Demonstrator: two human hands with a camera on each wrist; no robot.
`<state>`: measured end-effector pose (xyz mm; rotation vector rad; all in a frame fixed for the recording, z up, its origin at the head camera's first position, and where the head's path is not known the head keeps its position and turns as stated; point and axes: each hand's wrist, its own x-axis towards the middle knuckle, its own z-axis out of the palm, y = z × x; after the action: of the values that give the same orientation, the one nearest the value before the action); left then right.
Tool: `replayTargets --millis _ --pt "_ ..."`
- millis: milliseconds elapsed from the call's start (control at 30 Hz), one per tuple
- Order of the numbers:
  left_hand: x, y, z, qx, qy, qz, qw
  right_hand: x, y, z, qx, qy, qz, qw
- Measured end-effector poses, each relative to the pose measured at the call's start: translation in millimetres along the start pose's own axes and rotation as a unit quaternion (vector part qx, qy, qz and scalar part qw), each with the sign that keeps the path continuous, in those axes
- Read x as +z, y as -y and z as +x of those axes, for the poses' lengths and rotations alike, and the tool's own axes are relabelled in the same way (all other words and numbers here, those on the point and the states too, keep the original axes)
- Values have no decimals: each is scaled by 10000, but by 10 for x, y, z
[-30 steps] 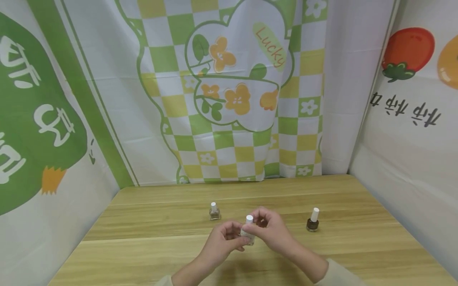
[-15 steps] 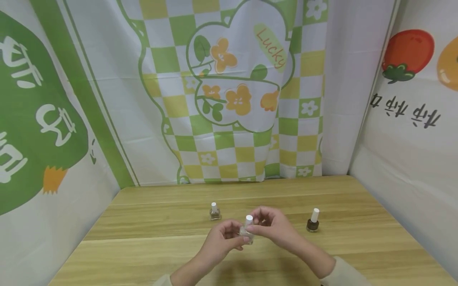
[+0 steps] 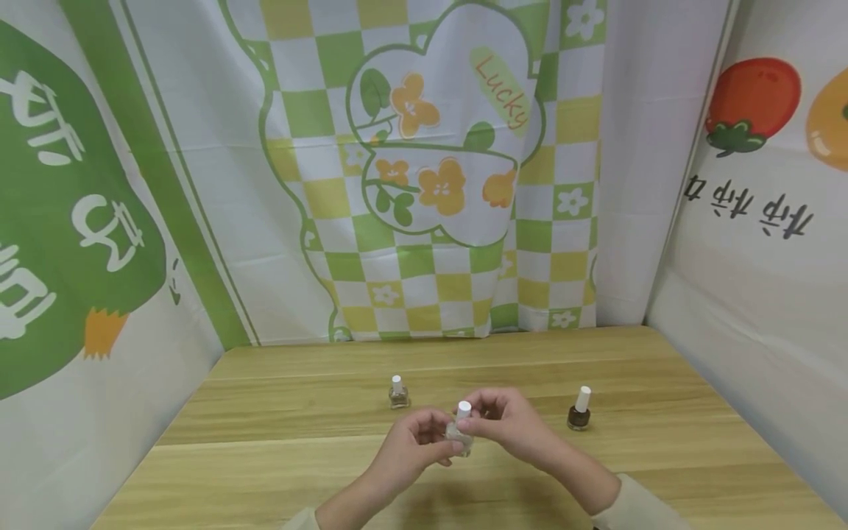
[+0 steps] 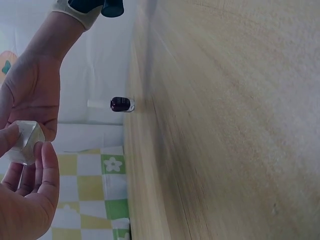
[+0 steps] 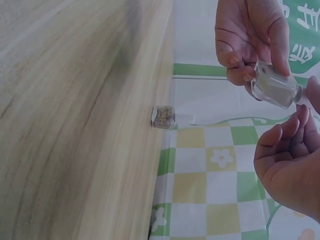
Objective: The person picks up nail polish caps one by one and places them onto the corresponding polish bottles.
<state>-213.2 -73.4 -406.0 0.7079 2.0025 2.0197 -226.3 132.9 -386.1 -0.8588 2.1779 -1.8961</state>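
Between my two hands is a clear glass nail polish bottle [image 5: 275, 89] with pale contents and a white cap [image 3: 464, 410]. My left hand [image 3: 412, 444] pinches the glass body between thumb and fingers. At the cap, my right hand [image 3: 509, 425] pinches with thumb and fingertips; its curled fingers partly hide behind the bottle in the head view. The bottle is held above the table, cap upward and a little tilted. In the right wrist view, the cap end is mostly covered by the right fingers. Whether the cap is loose I cannot tell.
On the wooden table [image 3: 278, 478], a glittery nail polish bottle [image 3: 399, 397] stands left of the hands. A dark nail polish bottle [image 3: 578, 418] with a tall white cap stands to the right. Printed curtains [image 3: 430, 280] hang behind and at both sides.
The right thumb has shifted slightly up and right along the cap, and the right forearm has moved a little outward. The left hand keeps its hold on the bottle, almost still.
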Motion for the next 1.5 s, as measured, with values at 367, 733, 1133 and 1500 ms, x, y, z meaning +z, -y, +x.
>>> replayTargets --millis 367,733,1133,1500 --pt "17 -2 -4 -46 -176 81 9998 93 -8 14 91 -651 -242 9975" --pt "25 33 10 4 -152 47 9999 135 -17 11 202 -953 -275 9949" --pt "11 -8 7 -99 -75 -91 9999 -27 17 12 -150 -152 -166 9996" --pt "6 -14 9 61 3 -107 9999 -1 3 9 8 -170 9 9999"
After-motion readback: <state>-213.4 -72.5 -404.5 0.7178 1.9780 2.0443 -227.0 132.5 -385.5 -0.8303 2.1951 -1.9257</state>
